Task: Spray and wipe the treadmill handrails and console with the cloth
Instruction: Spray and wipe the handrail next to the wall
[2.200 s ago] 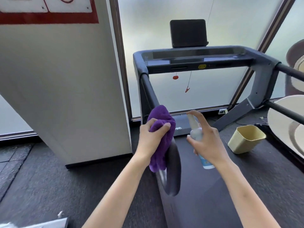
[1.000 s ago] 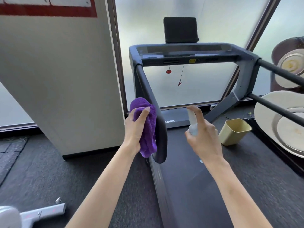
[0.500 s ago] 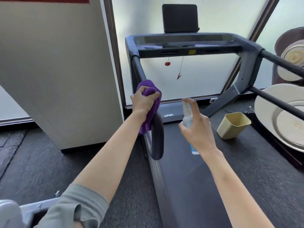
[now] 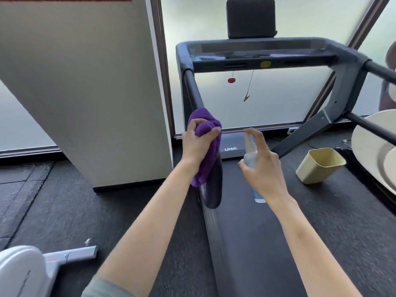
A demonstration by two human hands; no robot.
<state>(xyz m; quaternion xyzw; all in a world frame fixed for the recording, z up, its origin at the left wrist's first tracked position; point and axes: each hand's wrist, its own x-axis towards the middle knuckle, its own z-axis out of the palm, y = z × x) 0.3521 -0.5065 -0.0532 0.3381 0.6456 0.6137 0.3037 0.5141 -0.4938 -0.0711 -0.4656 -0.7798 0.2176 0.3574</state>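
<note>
Left hand (image 4: 198, 141) grips a purple cloth (image 4: 206, 146) bunched round the treadmill's left handrail (image 4: 194, 88), w/ the cloth's tail hanging beside the rail's rounded end. Right hand (image 4: 264, 171) holds a small spray bottle (image 4: 250, 156) just beside it, index finger on the nozzle top. Console (image 4: 257, 53) sits further up, w/ a dark tablet (image 4: 250, 18) on top. Yellowish bin (image 4: 320, 166) stands on the floor to the right.

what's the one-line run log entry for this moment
step: wiping left handrail | left hand: grips purple cloth on rail | right hand: holds spray bottle | console: untouched
</note>
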